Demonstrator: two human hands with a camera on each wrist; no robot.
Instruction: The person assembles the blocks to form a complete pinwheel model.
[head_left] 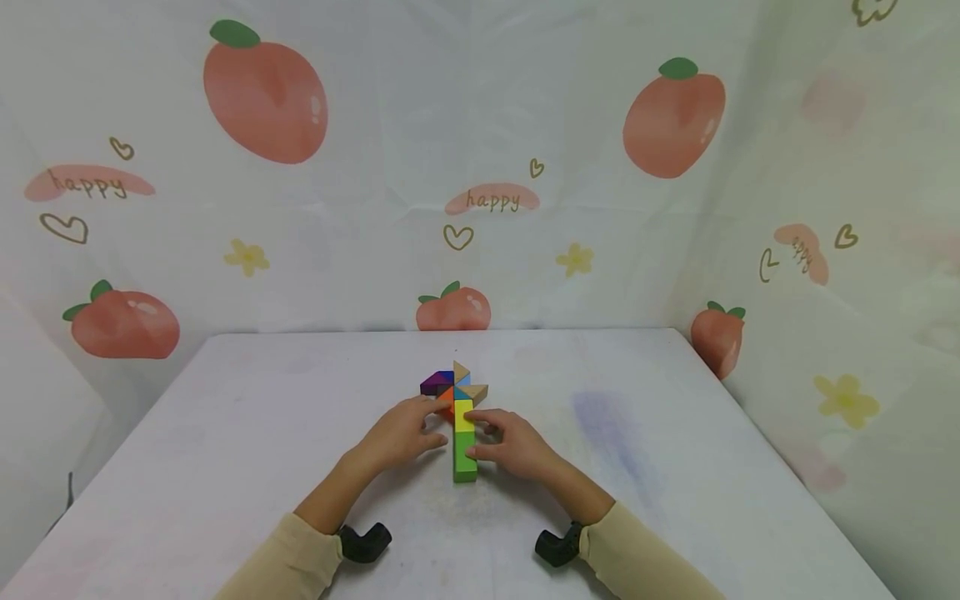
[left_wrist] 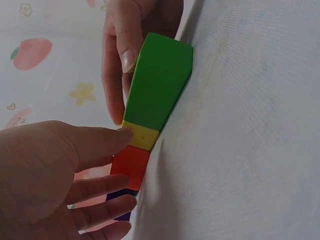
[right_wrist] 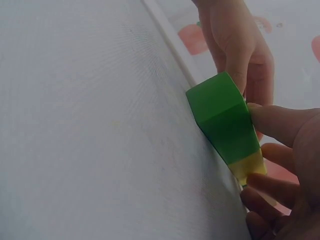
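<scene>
Coloured wooden blocks lie on the table as a pinwheel shape on a straight stem. The stem is a green block [head_left: 464,468] at the near end with a yellow block [head_left: 463,407] behind it. Around the top sit an orange block [head_left: 447,397], a purple block [head_left: 432,384], small blue triangles and bare-wood triangles [head_left: 460,372]. My left hand [head_left: 405,431] lies along the left side, its index fingertip at the orange block, its thumb beside the stem. From the right, my right hand [head_left: 519,443] touches the green block with its thumb and the yellow one with its index finger.
A white cloth covers the table [head_left: 285,400], with a bluish stain [head_left: 607,425] to the right. Behind stands a fruit-printed curtain [head_left: 390,125]. A black wrist device [head_left: 365,543] sits on the left wrist and another [head_left: 558,546] on the right.
</scene>
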